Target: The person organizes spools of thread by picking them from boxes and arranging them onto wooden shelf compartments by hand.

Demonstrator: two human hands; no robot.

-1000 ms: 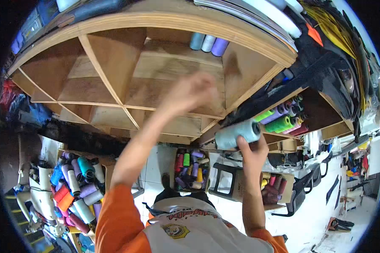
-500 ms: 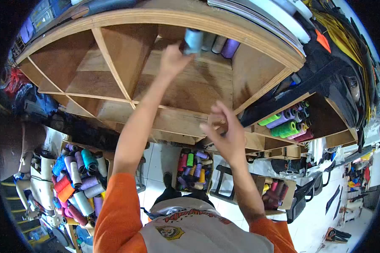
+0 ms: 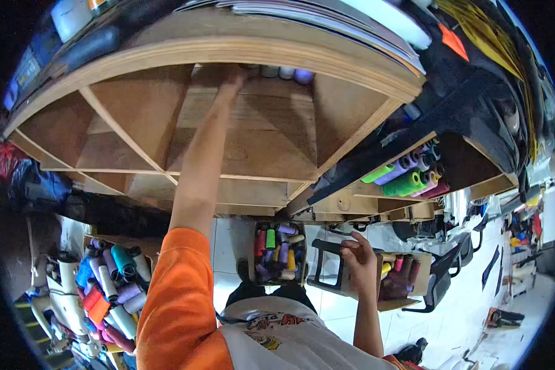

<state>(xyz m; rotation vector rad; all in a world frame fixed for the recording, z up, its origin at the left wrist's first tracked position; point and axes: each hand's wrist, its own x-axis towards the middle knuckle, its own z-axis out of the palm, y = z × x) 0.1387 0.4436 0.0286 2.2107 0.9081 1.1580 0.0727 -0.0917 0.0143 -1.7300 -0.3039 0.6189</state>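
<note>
Left hand (image 3: 231,81): inside the wooden shelf (image 3: 265,132), by the thread rolls (image 3: 286,73); can't tell if it grips one.
Right hand (image 3: 359,254): lower down, empty, fingers loosely bent.

Readable text: none | white cloth shirt with orange sleeves (image 3: 317,345): curved red-and-dark lettering (image 3: 276,320) across it, illegible; small yellow printed emblem (image 3: 269,341) beside lettering, illegible

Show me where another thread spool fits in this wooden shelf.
Bare: the large compartment's front floor, between left forearm and right side panel; also the left compartment past the divider. Crowded: the back right, where thread spools stand in a row, left hand at its left end.
</note>
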